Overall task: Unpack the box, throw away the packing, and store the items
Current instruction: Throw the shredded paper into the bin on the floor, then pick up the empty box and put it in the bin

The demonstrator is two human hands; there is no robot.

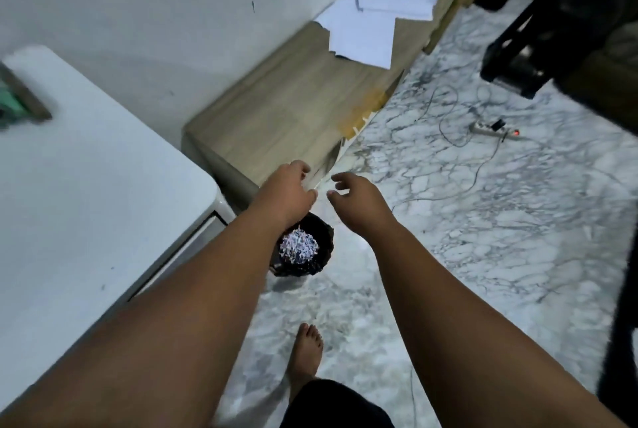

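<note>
Both hands, left (288, 186) and right (359, 201), hung empty, fingers apart, above small black bin (324, 237) on marble floor (483, 237). Shredded white paper packing (298, 248) inside: light, loose, springy; scoop from beneath.

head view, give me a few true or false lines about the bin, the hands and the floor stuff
1. The black bin holds shredded paper. True.
2. The left hand grips a cardboard box. False: both the left hand and the right hand are open and empty, above the bin.
3. White paper sheets lie on the low wooden unit by the wall. True.
4. The bin stands on the white table. False: it stands on the marble floor, beside the table.
5. A power strip with a red light lies on the floor. True.
</note>
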